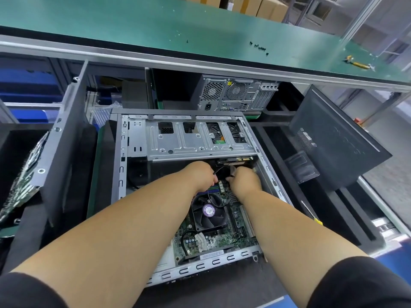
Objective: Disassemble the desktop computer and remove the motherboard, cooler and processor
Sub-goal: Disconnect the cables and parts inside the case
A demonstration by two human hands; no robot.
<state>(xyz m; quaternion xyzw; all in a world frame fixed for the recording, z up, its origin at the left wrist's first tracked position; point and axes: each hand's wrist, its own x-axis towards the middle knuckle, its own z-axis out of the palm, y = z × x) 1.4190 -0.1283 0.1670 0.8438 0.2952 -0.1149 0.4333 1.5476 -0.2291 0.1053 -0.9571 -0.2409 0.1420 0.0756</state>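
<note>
An open desktop case [124,165] lies on its side in front of me. Inside it sits the green motherboard [224,241], with a black cooler fan [209,213] that carries a purple round label. Both my hands reach deep into the case just past the cooler, under the silver drive cage [191,141]. My left hand [200,174] pinches a thin black cable near the memory slots. My right hand [244,180] is closed on a connector or cable beside it; its fingertips are hidden. The processor is out of sight beneath the cooler.
A removed black side panel [333,138] leans at the right. Another computer tower [235,94] stands under the green workbench [155,25], which holds loose black screws [259,47] and a yellow tool [358,63]. A yellow-handled screwdriver [311,213] lies right of the case. Circuit boards [20,183] sit at the left.
</note>
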